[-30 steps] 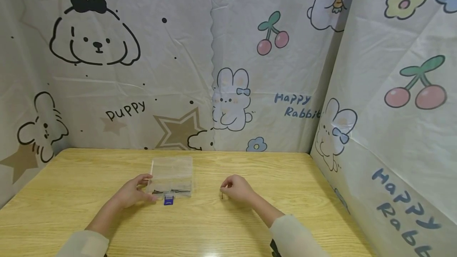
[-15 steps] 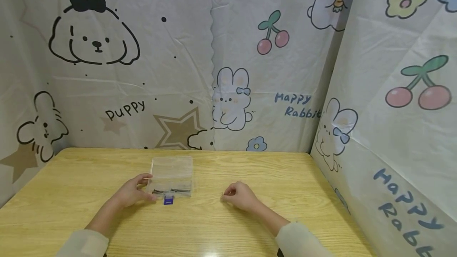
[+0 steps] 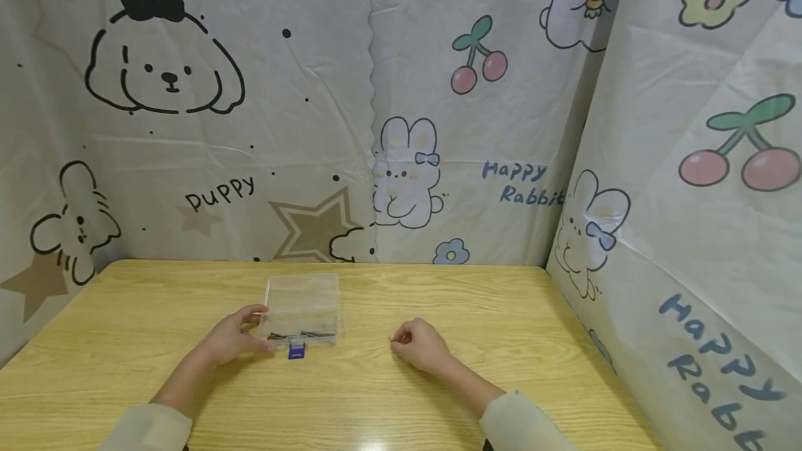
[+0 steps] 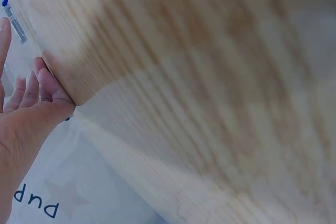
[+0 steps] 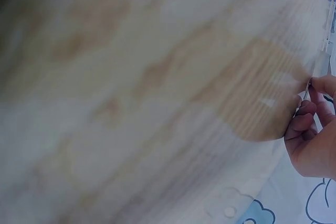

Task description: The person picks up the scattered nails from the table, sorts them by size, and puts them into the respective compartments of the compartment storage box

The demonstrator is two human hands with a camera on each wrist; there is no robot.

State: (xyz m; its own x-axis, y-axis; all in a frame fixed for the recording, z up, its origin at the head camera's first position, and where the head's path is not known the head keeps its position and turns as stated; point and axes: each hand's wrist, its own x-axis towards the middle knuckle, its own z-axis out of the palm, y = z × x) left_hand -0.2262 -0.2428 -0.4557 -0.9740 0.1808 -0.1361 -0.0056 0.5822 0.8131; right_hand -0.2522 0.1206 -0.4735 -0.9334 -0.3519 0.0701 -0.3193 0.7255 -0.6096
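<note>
A clear plastic box [image 3: 303, 295] lies left of centre on the table, with a blue latch [image 3: 296, 351] at its front. Dark, thin pieces [image 3: 316, 334] show along the front part of the box. My left hand [image 3: 234, 335] holds the box by its left side, thumb at the front corner and fingers further back. To the right of the box, my right hand [image 3: 421, 345] pinches a small thin metal piece [image 5: 307, 88], like a nail or screw, between thumb and forefinger. Most of that piece is hidden by the fingertips.
The wood-grain table [image 3: 351, 395] runs back to a hanging printed cloth [image 3: 301, 124]. Another printed cloth [image 3: 658, 242] closes off the right side.
My right hand has come slightly nearer to me and turned, so the thin metal piece that hung below the fingertips now barely shows. My left hand and the box stay put.
</note>
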